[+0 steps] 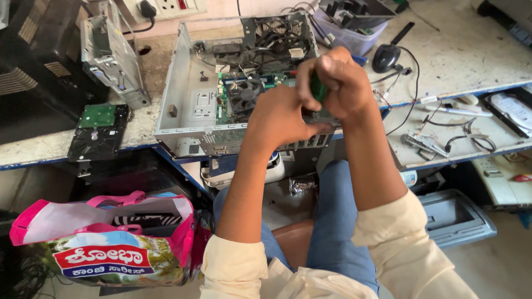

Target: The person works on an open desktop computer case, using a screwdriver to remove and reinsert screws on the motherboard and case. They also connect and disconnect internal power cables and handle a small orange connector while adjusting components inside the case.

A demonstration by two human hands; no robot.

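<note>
**Up close: two hands work at the edge of an open computer case**

Right now the right hand [338, 83] is shut tight around a green tool handle [317, 87]. It looks like a screwdriver, though the tip is hidden behind the hands. The fist sits on top of the handle, most likely so the person can push down and turn hard.

The left hand [280, 119] is just below it. Its fingers curl at the near wall of the computer case [177, 105], close to the tool. It seems to steady the case or guide the tool, but I cannot tell just what the fingers pinch.

The case lies flat on the tabletop [460, 55] with its side off. That way the black cooling fan [244, 91] and the tangle of wires [277, 41] are easy to see and reach. The case hangs a little over the tabletop edge, near the person's lap, so the hands do not have to stretch.

Other parts are set to the side. A hard drive [98, 132] lies to the left of the case, with its green board up. A metal drive cage [108, 52] stands behind it. A black mouse [385, 55] rests to the right. A pink shopping bag [105, 238] sits on the floor.
</note>
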